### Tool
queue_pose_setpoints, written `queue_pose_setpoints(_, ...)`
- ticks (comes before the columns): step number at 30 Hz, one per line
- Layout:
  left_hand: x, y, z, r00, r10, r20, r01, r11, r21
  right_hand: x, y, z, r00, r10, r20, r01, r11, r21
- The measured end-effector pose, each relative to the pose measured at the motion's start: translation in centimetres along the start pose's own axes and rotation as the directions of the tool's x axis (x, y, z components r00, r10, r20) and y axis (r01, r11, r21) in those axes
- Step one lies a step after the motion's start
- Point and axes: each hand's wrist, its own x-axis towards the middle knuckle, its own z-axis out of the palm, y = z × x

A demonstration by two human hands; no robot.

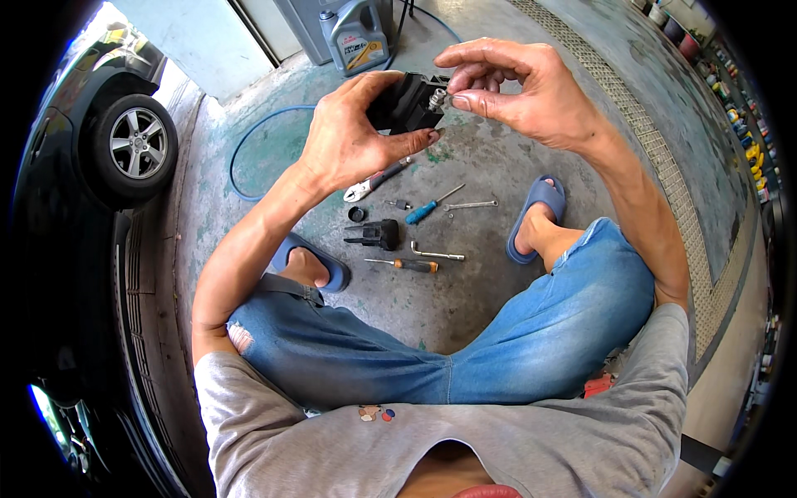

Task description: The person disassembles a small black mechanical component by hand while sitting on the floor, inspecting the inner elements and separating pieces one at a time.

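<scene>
Raised in front of me, my left hand [353,137] is closed around a black plastic housing [407,108]. A shiny, spring-like metal fitting [437,99] sticks out of the housing's right side. My right hand [519,95] meets that fitting with the thumb and curled fingertips in a pinch, its index finger stretched above. Below on the floor lie a second black plastic part [375,235], a round black cap [356,214], a small metal piece [398,204], a blue-handled screwdriver [423,212], a wrench [471,205], an L-shaped socket wrench [437,252] and an orange-handled screwdriver [413,265].
Pliers [365,189] lie beneath my left hand. A grey oil jug [355,40] stands at the back, near a blue hose [237,162]. At left is a dark car with its wheel [135,139]. A floor grate [631,116] curves along the right.
</scene>
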Motion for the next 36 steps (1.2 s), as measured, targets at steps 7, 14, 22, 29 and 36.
queue_pose_setpoints(7,0.1,0.4,-0.1,0.998,0.037,-0.050,-0.033,0.997,0.077,0.1,0.1,0.5,0.998,0.049,-0.029,-0.047,0.996,0.071)
queue_pose_setpoints(14,0.1,0.3,0.1,0.998,0.039,-0.040,-0.034,0.994,0.101,0.2,0.2,0.9,0.990,0.142,-0.004,-0.141,0.984,0.109)
queue_pose_setpoints(22,0.1,0.6,0.3,0.999,0.029,-0.026,-0.026,0.993,0.112,0.2,0.8,1.1,0.979,0.204,-0.021,-0.197,0.965,0.171)
queue_pose_setpoints(29,0.1,0.2,0.2,1.000,0.014,-0.011,-0.013,0.991,0.136,0.3,1.0,1.2,0.971,0.239,-0.007,-0.235,0.960,0.149)
queue_pose_setpoints(36,0.1,0.0,0.3,0.996,0.079,-0.038,-0.070,0.980,0.186,0.6,0.0,1.1,0.964,0.266,-0.018,-0.258,0.948,0.188)
